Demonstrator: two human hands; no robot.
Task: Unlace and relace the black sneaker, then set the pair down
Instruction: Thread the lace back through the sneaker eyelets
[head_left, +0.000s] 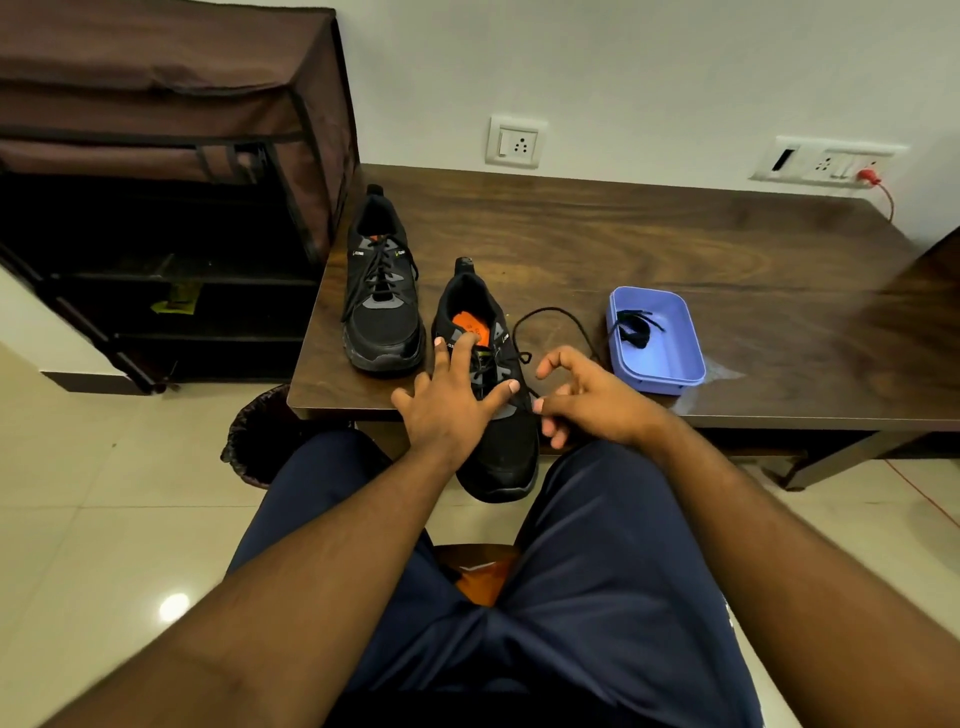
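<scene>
Two black sneakers are on a dark wooden table (675, 249). The far sneaker (382, 291) at the left is fully laced. The near sneaker (498, 447) has an orange insole and its toe hangs over the table's front edge. My left hand (452, 400) rests flat on its tongue and laces with fingers spread. Just right of the shoe, my right hand (582, 395) pinches the black lace (558, 314) between thumb and finger. That lace loops loosely over the table toward the right.
A purple plastic tray (670, 369) with another black lace in it sits right of the shoe. A brown fabric shoe rack (171, 171) stands left of the table, a dark bin (260, 436) below its corner. Wall sockets (514, 141) are behind.
</scene>
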